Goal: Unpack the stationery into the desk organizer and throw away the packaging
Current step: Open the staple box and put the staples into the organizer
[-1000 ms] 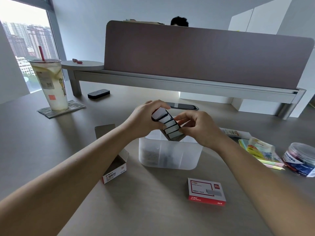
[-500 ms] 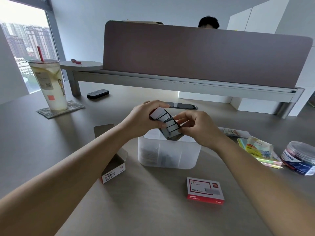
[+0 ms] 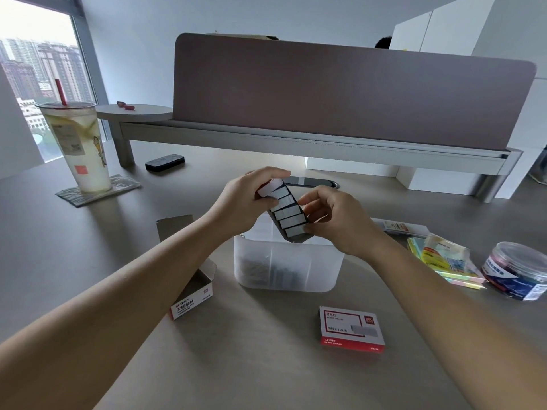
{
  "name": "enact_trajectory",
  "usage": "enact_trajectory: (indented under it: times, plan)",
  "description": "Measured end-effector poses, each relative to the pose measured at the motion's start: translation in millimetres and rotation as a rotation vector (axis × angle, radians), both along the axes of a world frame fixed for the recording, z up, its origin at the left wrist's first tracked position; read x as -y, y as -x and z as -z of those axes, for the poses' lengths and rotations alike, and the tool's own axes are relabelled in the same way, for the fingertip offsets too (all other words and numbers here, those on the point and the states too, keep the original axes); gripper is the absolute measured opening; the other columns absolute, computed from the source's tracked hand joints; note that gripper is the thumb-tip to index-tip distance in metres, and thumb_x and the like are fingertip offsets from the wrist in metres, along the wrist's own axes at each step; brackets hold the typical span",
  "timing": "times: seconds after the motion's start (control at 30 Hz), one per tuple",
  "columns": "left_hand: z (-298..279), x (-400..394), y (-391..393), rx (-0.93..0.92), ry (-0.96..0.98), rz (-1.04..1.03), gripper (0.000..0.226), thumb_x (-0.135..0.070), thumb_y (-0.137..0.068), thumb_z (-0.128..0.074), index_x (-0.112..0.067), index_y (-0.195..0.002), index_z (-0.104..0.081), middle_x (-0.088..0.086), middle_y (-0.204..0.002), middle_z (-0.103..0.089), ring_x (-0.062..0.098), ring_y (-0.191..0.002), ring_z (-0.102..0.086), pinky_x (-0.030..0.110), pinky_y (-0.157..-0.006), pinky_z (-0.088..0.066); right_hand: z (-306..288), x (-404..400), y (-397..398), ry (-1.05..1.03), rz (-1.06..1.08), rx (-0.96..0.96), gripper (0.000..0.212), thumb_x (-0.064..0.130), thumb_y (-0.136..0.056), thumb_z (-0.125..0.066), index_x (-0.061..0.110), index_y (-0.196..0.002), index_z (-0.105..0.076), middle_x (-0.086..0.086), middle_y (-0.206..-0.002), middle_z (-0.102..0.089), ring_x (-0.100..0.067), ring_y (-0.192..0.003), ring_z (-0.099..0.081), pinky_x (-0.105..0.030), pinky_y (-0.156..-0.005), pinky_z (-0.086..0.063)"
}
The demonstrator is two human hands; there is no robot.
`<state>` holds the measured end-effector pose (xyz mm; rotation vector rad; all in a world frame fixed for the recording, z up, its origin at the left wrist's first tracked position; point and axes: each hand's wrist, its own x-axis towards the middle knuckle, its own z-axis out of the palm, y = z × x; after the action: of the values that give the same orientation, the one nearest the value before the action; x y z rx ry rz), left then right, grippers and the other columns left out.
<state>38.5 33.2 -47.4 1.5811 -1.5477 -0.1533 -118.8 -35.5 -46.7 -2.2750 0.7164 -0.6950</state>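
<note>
**Staple tray held over the organizer**

Both hands meet above the middle of the desk; the left hand is curled around the upper end of an open staple tray, thumb and fingers closed on its white flap; the right hand pinches the tray's lower end between thumb and fingertips. One tray is held, tilted, its low corner just over the rim of the single desk organizer; five pale grey blocks of staples lie in a row inside it, each edged by dark card.

The organizer is one frosted, translucent tub with inner dividers; dark small items show dimly through its wall, too blurred to name.

Two more boxes lie on the desk: one open paper-clip box to the left of the organizer, flap raised, red and white; one closed staple box in front of it, red-bordered with a white face. To the right lie one bundle of coloured sticky notes in clear wrap and one round clear tub with a blue label, just beside each other; one flat packet lies behind them.

One iced drink cup with a red straw stands on a coaster at far left.
</note>
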Motion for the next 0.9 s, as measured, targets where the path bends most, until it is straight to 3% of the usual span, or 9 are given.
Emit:
enact_trajectory:
  times: [0.17, 0.33, 0.43, 0.57, 0.73, 0.9]
  plan:
    - [-1, -1, -1, -0.021, -0.004, -0.019, 0.047, 0.003, -0.078, -0.06, -0.015, -0.12, -0.054, -0.003, -0.104, -0.053, 0.017, -0.096, -0.05, 0.026, -0.082, -0.043, -2, -2, 1, 0.006, -0.026, -0.026, 0.039, 0.001, -0.078, -0.063, 0.013, -0.114, -0.053, -0.001, -0.096, -0.057, -0.017, -0.087, -0.057, -0.025, -0.079, -0.05]
    - [-5, -3, -2, 0.011, -0.001, -0.021, 0.049, 0.002, -0.077, -0.061, -0.014, -0.123, -0.052, 0.008, -0.119, -0.057, 0.023, -0.104, -0.052, 0.031, -0.086, -0.047, -4, -1, 1, -0.02, -0.031, -0.046, 0.05, 0.003, -0.073, -0.069, 0.014, -0.119, -0.051, -0.002, -0.099, -0.055, -0.017, -0.09, -0.056, -0.027, -0.084, -0.049]
    - [-5, -4, -3, 0.031, 0.007, -0.041, 0.048, 0.002, -0.078, -0.061, -0.013, -0.123, -0.052, 0.008, -0.121, -0.057, 0.022, -0.102, -0.05, 0.022, -0.081, -0.043, -4, -1, 1, -0.038, -0.035, -0.05, 0.054, 0.008, -0.07, -0.073, 0.015, -0.119, -0.051, -0.003, -0.099, -0.057, -0.016, -0.089, -0.057, -0.024, -0.083, -0.05]
    - [-5, -5, -3, 0.041, -0.009, -0.04, 0.05, 0.003, -0.078, -0.06, -0.015, -0.123, -0.051, 0.007, -0.122, -0.055, 0.02, -0.105, -0.049, 0.025, -0.085, -0.043, -5, -3, -2, -0.043, -0.049, -0.052, 0.056, 0.007, -0.068, -0.074, 0.015, -0.118, -0.052, -0.008, -0.1, -0.063, -0.022, -0.091, -0.062, -0.033, -0.087, -0.052]
    - [-6, -5, -7, 0.1, -0.038, -0.039, 0.052, -0.001, -0.078, -0.063, -0.019, -0.125, -0.05, 0.004, -0.126, -0.054, 0.014, -0.108, -0.046, 0.016, -0.082, -0.036, -2, -1, -5, 0.007, -0.024, -0.053, 0.039, 0.012, -0.078, -0.065, 0.015, -0.115, -0.054, -0.003, -0.096, -0.063, -0.019, -0.088, -0.062, -0.035, -0.087, -0.052]
    - [-6, -6, -7, 0.115, -0.067, -0.021, 0.055, -0.003, -0.077, -0.064, -0.018, -0.127, -0.048, 0.006, -0.131, -0.053, 0.022, -0.121, -0.046, 0.028, -0.093, -0.041, -2, 0, -9, 0.047, 0.017, -0.034, 0.027, 0.013, -0.082, -0.061, 0.013, -0.108, -0.059, -0.003, -0.09, -0.063, -0.019, -0.085, -0.061, -0.033, -0.086, -0.051]
